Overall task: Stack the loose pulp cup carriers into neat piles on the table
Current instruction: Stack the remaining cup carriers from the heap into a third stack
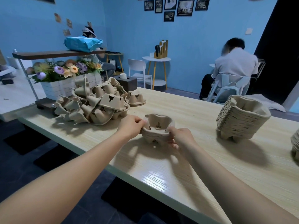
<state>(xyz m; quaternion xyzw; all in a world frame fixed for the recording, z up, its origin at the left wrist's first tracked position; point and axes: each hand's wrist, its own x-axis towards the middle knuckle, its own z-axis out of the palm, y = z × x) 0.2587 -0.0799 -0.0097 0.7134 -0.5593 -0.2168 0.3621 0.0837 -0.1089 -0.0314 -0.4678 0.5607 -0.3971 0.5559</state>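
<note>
I had a short nested stack of pulp cup carriers (157, 130) between my hands, near the front middle of the wooden table (186, 167); whether its feet touched the wood or hung just above it I could not tell. My left hand (131, 126) gripped its left rim, fingers curled over the edge. My right hand (178, 138) pinched the near right corner, thumb up at the rim and fingers tucked low down the side.

The layers looked only loosely seated. My worry was that if I squeezed unevenly the soft pulp would buckle, or one carrier would ride up crooked and jam, leaving the pile leaning. With both grips sitting on the rim, the lower carriers could also have slipped out had I lifted too quickly.

To my left lay the jumbled heap of loose carriers (95, 104), tangled and tipped at all angles, with a small tidy stack (135, 98) just behind it. Pulling one from that tangle could have dragged its neighbours towards the table edge. Well apart on my right stood a tall finished pile (241, 117), which already leaned a little; a knock from my forearm might have toppled it. Another pile (295, 143) showed at the right edge. Beyond were a flower box (64, 88) and a seated person (234, 67).
</note>
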